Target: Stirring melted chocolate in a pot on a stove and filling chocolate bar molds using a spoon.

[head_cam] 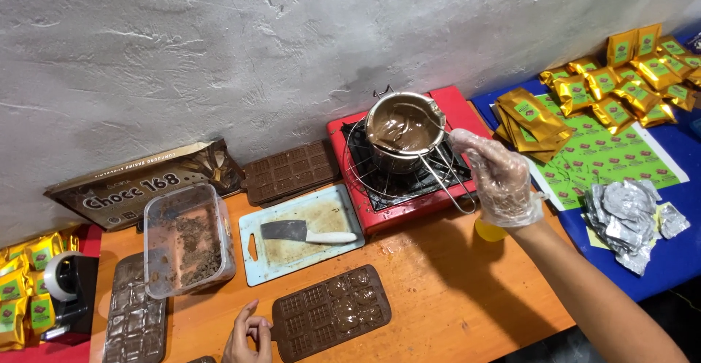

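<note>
Gloved in clear plastic, the right hand (500, 178) curls loosely beside the wire handle (447, 179) of a small steel melting pot (404, 131); whether the fingers actually grip the handle cannot be told. That pot, filled with glossy, smooth brown melted chocolate, sits on the wire rack of a red portable stove (409, 160) at the back edge of the orange worktop (453, 290), against the grey wall. Bare, the left hand (248, 331) rests at the worktop's front edge, fingers bent, touching the left end of a brown chocolate mould (331, 312) whose right-hand cavities hold chocolate. Behind the mould lies a pale cutting board (301, 233) with a white-handled scraper (307, 231) on it. Left of the board stands a clear plastic tub (188, 240) of chopped chocolate crumbs. Gold wrapped packets (628, 78) are heaped on the blue surface at the far right, near crumpled foil (631, 217).
</note>
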